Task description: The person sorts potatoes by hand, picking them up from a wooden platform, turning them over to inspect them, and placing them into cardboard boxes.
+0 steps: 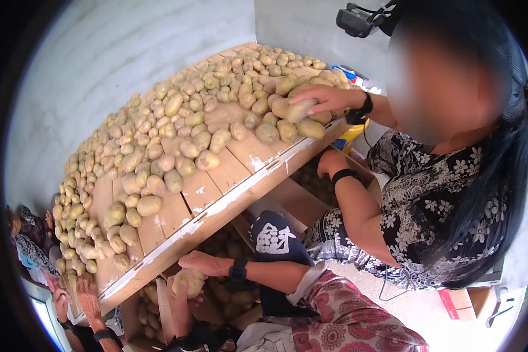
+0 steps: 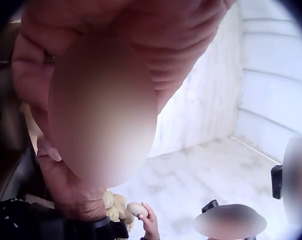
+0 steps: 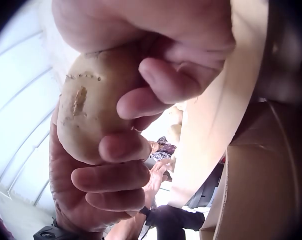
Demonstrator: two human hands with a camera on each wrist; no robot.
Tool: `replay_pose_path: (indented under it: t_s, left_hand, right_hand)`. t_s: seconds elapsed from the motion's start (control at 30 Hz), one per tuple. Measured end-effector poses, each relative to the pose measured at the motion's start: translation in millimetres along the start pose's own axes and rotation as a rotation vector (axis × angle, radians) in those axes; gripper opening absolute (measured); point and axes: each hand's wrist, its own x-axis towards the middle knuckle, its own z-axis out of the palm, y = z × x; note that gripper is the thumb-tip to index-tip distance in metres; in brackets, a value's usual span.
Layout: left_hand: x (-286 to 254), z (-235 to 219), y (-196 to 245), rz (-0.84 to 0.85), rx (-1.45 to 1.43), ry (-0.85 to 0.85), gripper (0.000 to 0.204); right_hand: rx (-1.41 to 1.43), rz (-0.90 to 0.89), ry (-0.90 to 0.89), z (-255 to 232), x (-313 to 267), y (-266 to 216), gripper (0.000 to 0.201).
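A pale potato [image 1: 189, 283] is held between my two hands, low in front of the table edge in the head view. My left hand [image 1: 182, 302] grips it from below, with several fingers curled over its side in the right wrist view. From above, my right hand [image 1: 208, 263] holds the same potato [image 3: 86, 107] with bent fingers. Its skin shows a brown scar and a row of small dark pits. In the left wrist view a blurred patch hides most of what lies between the hands.
Many potatoes [image 1: 176, 105] cover the sloping plank table [image 1: 217, 176]. Beneath its edge stand cardboard boxes [image 3: 263, 165] with potatoes. At right, a person in a flowered top [image 1: 416, 193] grasps a potato [image 1: 302, 110]. Another person's hands [image 1: 88, 296] rest by the table's left end.
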Motion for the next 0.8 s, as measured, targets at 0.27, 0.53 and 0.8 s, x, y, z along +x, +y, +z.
replay_pose_path:
  t_s: [0.27, 0.53, 0.8]
  left_hand:
    - [0.9, 9.0, -4.4, 0.047, 0.051, 0.078, 0.026]
    - [-7.2, 14.3, 9.1, 0.143, 0.073, 0.123, 0.022]
    - [-6.7, 20.5, 12.5, 0.207, 0.12, 0.011, 0.029]
  right_hand:
    - [-0.253, -0.043, 0.203, -9.3, -0.3, -1.6, 0.051]
    - [0.006, -0.035, 0.107, -1.8, -6.9, -7.4, 0.046]
    - [-0.058, -0.186, 0.075, -7.5, -13.3, -10.9, 0.047]
